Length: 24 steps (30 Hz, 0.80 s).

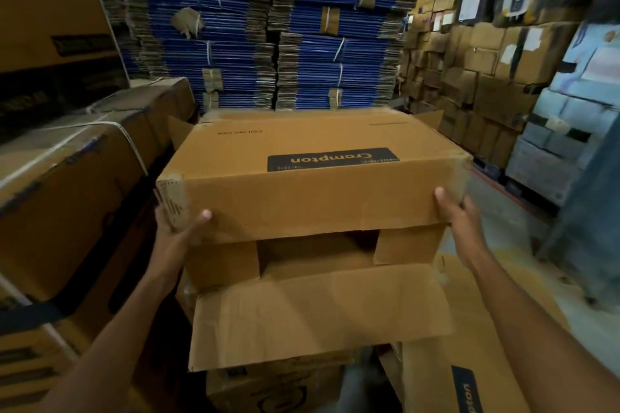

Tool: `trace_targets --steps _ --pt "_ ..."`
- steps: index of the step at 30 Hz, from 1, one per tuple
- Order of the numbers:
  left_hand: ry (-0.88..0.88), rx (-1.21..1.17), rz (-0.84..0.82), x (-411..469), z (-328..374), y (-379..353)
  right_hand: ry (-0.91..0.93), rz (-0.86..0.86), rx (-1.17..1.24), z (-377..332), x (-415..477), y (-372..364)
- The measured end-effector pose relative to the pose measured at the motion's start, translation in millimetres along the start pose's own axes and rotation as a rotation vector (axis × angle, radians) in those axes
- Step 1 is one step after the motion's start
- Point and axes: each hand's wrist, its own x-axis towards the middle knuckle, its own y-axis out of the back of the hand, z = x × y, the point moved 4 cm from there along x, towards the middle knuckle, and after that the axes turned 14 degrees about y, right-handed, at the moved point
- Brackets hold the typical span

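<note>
A large brown cardboard box (312, 178) with a dark "Crompton" label fills the middle of the view, lying on its side with its open end toward me. The end flaps hang loose; the big lower flap (318, 315) droops down in front. My left hand (179, 228) grips the box's near left corner, thumb on the top face and fingers round the side. My right hand (453, 208) grips the near right corner the same way, fingers hidden behind the edge.
Strapped brown cartons (67, 204) stack close on the left. Tall piles of flattened blue cardboard (268, 27) stand behind. Brown and pale boxes (486, 70) fill the right side. More Crompton boxes (469, 372) lie below near bare floor (503, 218).
</note>
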Motion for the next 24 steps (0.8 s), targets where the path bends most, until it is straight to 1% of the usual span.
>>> trace_targets --steps 3,4,5,7,10,14,17,21,24 --pt "0.177 0.096 0.007 -9.3 -45.0 7.9 -0.139 -0.095 0.001 41.5 -30.5 -0.1" --pt "0.233 0.108 0.024 -11.0 -58.0 9.7 -0.175 -0.110 -0.009 49.9 -37.9 -1.8" --pt "0.253 0.100 0.049 -14.6 -63.6 9.0 -0.194 -0.108 -0.015 52.0 -42.5 -4.3" --pt "0.230 0.126 0.109 -21.3 -54.9 5.2 -0.167 -0.082 -0.046 36.1 -41.2 -10.1" --pt "0.158 0.222 0.187 -22.3 -21.8 2.8 -0.089 -0.019 -0.101 3.1 -20.5 -12.3" --pt "0.015 0.242 0.249 -19.2 40.6 10.1 0.064 -0.072 -0.220 -44.2 15.3 -17.5" --pt "-0.017 0.404 0.294 -9.0 75.2 18.3 0.133 -0.153 -0.357 -73.9 43.5 -21.4" --pt "0.042 0.666 0.251 3.0 84.6 21.0 0.074 -0.286 -0.598 -89.6 60.0 -34.9" --pt "0.008 0.850 0.310 9.8 79.7 23.3 0.145 -0.281 -0.685 -90.8 56.0 -50.9"
